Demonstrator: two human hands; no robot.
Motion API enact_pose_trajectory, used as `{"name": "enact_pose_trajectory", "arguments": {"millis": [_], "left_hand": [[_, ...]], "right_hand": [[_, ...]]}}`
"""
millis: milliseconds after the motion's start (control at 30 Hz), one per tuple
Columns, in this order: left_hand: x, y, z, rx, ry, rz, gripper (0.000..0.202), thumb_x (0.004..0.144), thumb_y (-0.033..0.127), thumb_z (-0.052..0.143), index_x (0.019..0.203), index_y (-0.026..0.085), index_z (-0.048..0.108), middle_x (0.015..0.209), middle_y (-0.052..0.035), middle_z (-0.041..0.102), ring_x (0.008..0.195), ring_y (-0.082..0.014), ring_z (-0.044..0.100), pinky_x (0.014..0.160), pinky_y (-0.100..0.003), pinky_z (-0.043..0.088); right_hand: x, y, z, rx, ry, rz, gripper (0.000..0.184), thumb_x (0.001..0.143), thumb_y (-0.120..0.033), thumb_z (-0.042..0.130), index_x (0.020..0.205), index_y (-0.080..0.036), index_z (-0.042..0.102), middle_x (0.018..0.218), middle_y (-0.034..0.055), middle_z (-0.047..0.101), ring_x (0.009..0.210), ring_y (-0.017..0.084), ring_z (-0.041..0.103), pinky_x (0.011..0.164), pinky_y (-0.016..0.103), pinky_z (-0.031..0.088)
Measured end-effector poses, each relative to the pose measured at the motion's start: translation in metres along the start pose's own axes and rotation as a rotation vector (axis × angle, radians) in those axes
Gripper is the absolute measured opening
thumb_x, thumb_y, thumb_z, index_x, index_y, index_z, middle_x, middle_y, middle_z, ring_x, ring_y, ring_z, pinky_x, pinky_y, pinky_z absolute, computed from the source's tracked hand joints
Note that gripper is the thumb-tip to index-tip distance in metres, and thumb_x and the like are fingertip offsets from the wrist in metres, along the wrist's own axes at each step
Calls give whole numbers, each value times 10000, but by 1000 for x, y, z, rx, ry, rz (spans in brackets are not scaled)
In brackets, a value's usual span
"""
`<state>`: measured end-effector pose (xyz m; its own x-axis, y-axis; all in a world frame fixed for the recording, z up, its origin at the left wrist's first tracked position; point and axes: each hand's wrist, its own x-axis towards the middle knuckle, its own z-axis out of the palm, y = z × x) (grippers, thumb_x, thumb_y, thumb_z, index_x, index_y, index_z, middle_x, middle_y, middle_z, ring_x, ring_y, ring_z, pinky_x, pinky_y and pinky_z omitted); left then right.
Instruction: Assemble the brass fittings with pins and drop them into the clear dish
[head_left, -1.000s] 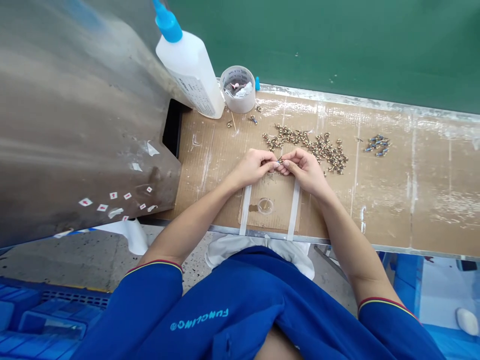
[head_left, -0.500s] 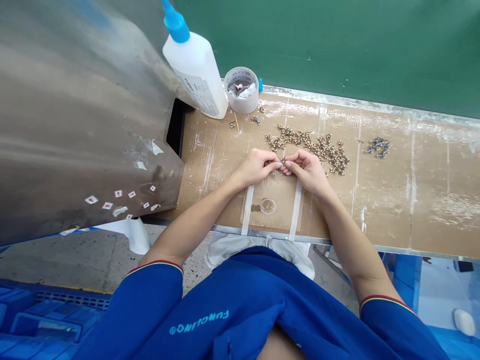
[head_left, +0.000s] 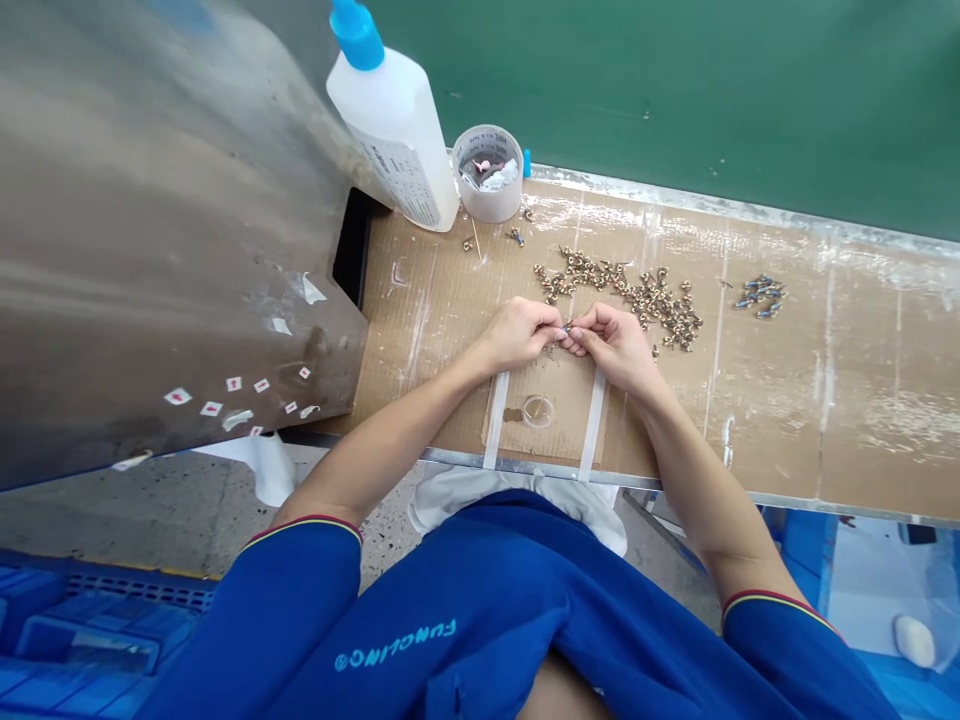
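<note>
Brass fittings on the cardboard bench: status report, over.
Left hand and right hand pinching a tiny metal fitting above brown cardboard. Scattered brass ring fittings just ahead. Round clear plastic disc nearer the body, untouched.

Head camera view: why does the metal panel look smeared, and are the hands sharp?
In the head view, the metal panel shows streaky reflections; the left hand and right hand look fairly sharp, but the piece between their fingertips is too small to make out.
</note>
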<state>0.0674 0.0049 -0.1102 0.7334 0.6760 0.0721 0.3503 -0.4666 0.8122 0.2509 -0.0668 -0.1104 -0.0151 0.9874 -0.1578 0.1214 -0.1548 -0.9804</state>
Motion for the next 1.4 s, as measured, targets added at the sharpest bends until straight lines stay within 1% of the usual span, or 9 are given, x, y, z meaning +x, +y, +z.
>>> {"name": "enact_pose_trajectory", "arguments": {"millis": [167, 300, 433, 533, 700, 867, 1100, 1200, 1400], "left_hand": [[-1, -1, 2, 30, 6, 14, 195, 842, 177, 592, 665, 148, 669, 630, -13, 629, 573, -122, 496, 610, -267, 335], [-1, -3, 4, 52, 7, 18, 195, 838, 172, 588, 655, 151, 653, 634, -15, 625, 585, -130, 507, 612, -271, 339], [-1, -2, 1, 46, 0, 16, 194, 850, 171, 579, 673, 148, 655, 664, -25, 644, 615, -136, 530, 626, -271, 353], [-2, 1, -3, -3, -7, 20, 204, 882, 186, 569, 708, 148, 667, 681, -22, 656, 626, -132, 541, 645, -263, 377], [-2, 5, -7, -106, -9, 17, 211, 913, 219, 573, 740, 148, 671, 650, -1, 625, 608, -117, 519, 649, -249, 385], [-3, 5, -7, -96, -16, 5, 196, 900, 216, 585, 731, 150, 660, 646, 4, 614, 604, -115, 503, 640, -249, 371], [-2, 4, -4, -32, -40, -19, 194, 862, 212, 583, 677, 160, 612, 600, 9, 555, 588, -126, 471, 619, -265, 327], [-2, 4, -3, -7, -38, -28, 190, 852, 206, 577, 669, 163, 608, 605, 4, 554, 586, -131, 468, 614, -272, 322], [-2, 3, 0, 32, -27, -46, 184, 845, 195, 574, 666, 169, 606, 615, -6, 574, 601, -145, 491, 622, -282, 335]], "right_hand": [[-2, -1, 1, -26, -8, -10, 456, 789, -610, 818, 760, -225, 576, 714, 29, 739, 637, 148, 691, 633, 300, 614], [-2, 0, 2, -22, 1, -4, 448, 782, -605, 825, 771, -223, 592, 713, 28, 740, 645, 154, 699, 636, 306, 617], [-2, 1, 3, 7, 23, 0, 454, 776, -618, 831, 783, -218, 616, 706, 31, 747, 661, 163, 721, 634, 300, 617], [-1, -1, 3, 45, 14, 7, 486, 771, -662, 827, 811, -217, 633, 695, 27, 748, 681, 168, 739, 643, 295, 624], [0, -2, -1, 106, -16, 6, 577, 737, -756, 803, 880, -220, 648, 713, 27, 758, 708, 169, 752, 669, 299, 639], [0, 0, 0, 90, -26, 6, 596, 734, -781, 784, 870, -222, 630, 735, 33, 763, 710, 170, 751, 667, 302, 640], [-1, -1, 2, 47, -54, -2, 518, 789, -693, 799, 823, -222, 586, 722, 38, 752, 685, 172, 739, 634, 301, 623], [-2, -2, 3, 31, -47, 10, 504, 795, -678, 795, 813, -228, 567, 735, 46, 762, 696, 180, 748, 632, 305, 619], [-3, 0, 7, 18, -8, 18, 469, 807, -630, 799, 794, -238, 542, 720, 32, 755, 673, 178, 737, 632, 314, 623]]}}
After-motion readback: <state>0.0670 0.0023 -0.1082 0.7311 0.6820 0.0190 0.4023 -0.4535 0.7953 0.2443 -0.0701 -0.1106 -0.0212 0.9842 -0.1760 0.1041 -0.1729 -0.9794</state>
